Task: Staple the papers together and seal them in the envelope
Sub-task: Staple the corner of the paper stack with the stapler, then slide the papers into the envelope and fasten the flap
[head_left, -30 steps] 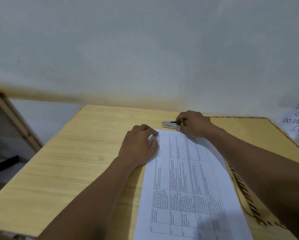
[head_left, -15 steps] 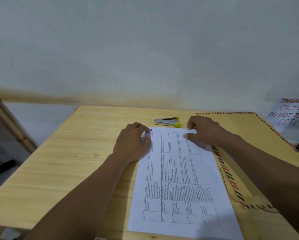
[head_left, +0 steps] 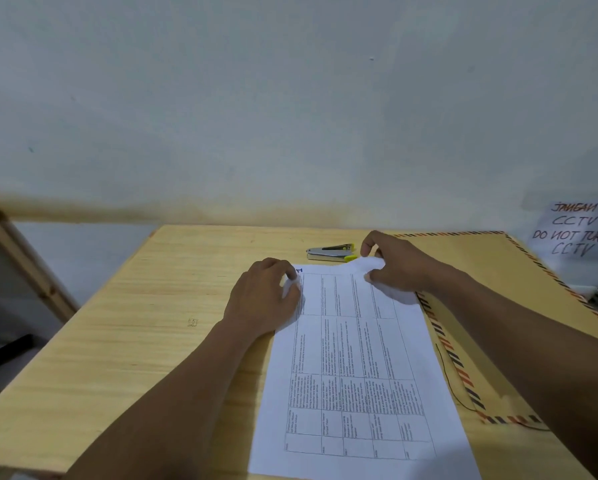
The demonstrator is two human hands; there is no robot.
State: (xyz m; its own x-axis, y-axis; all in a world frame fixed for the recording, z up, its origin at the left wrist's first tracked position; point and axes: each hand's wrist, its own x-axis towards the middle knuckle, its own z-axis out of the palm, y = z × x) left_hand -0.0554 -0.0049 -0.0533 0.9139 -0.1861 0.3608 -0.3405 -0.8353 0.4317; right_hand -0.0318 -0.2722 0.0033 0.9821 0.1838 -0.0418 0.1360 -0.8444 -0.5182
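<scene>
White papers (head_left: 356,368) printed with a table lie lengthwise on the wooden table (head_left: 124,341). My left hand (head_left: 264,299) presses on their top left corner, fingers curled over the edge. My right hand (head_left: 397,263) pinches the top right corner, which is lifted and bent upward. A small silver stapler (head_left: 330,252) with a yellow tip lies flat just beyond the papers, between my hands and free of both. A large brown envelope (head_left: 491,271) with a striped border lies under my right forearm, at the papers' right side.
The table's far edge meets a pale wall. A handwritten paper sign (head_left: 577,233) leans at the far right. A wooden frame (head_left: 24,268) stands off the table's left side, with a dark object below it.
My right hand let go of the stapler, came back to the papers and now lifts their top right corner. The stapler stays on the table. My left hand stays on the top left corner.
</scene>
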